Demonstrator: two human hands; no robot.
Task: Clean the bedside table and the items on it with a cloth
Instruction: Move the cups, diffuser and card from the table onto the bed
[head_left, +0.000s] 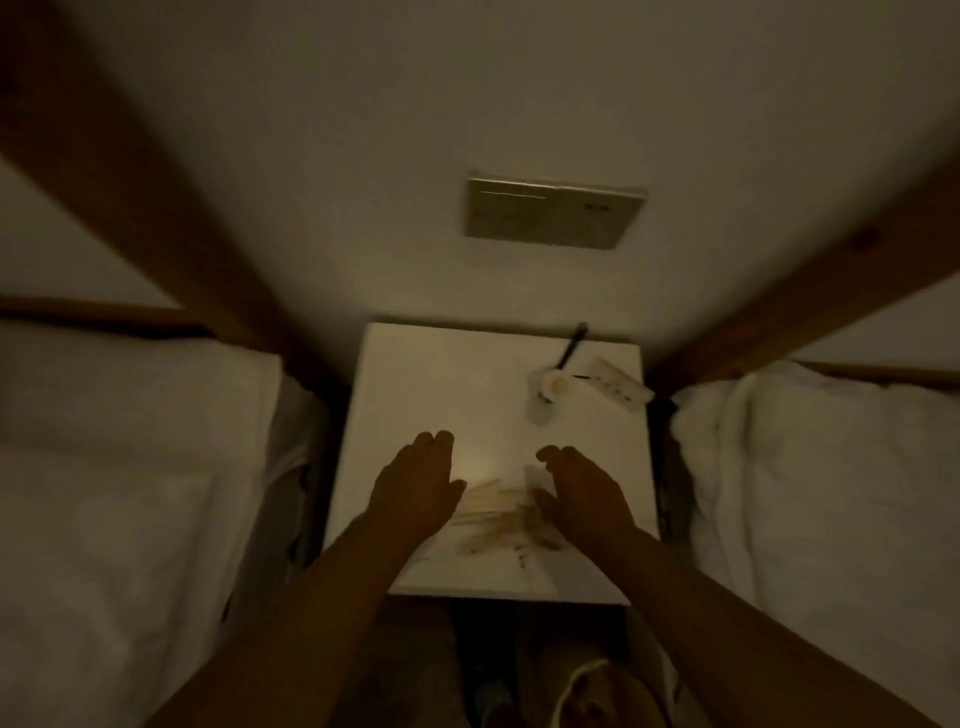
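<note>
Neither grip has hold of anything that can be made out: the left hand (415, 483) hovers flat and open-fingered over the counter (415, 374), while the right hand (582, 493) is loosely curled with a small pale thing (535, 475) just beside its fingers, and whether it actually grasps it is too dim to tell.

Taking the counter as the landmark: a bed in white linen (130, 441) lies to its left, another bed (831, 467) to its right, dark wooden posts (156, 208) rise at its far corners, and a metal switch plate (553, 213) sits on the wall (363, 130) above its far edge.

On the counter, far right corner, a white power strip (618, 384) rests with a dark cable (571, 345) running up toward the wall. Just nearer lies a pale round item (550, 395), its identity unclear in this light. At the near edge, between the two hands, brownish streaks and smudges (498, 525) spread across the white top.

And the cloth? Nowhere certain; the pale thing by the right hand might be part of it, but that can't be confirmed.

So, a judgement: this looks like the early going. The stain is unwiped, the power strip and round item appear untouched, and the whole top remains to be cleaned.
</note>
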